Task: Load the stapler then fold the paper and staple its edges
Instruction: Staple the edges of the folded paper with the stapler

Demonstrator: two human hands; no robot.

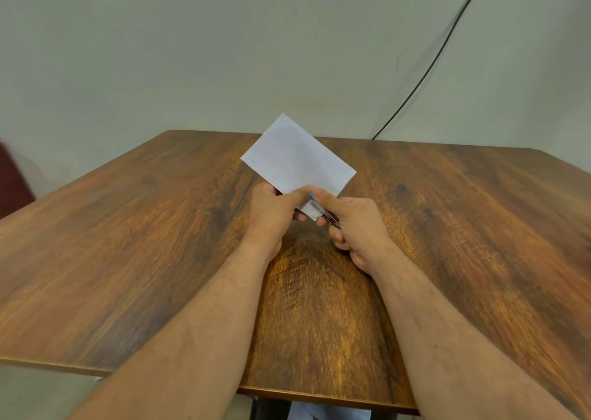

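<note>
Head view: left hand [271, 210] pinches folded paper [297, 159], right hand [355, 227] grips stapler [329, 218], above table [128, 243].

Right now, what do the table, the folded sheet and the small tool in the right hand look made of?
Table: wood or wood-look laminate, brown grain, slight sheen.
Folded sheet: thin white paper, matte, creased.
Tool in the right hand: seemingly metal with a blue tip, mostly hidden.

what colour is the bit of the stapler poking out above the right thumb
Blue: a small blue tip of the stapler shows at the paper's near edge, in the head view.
</note>
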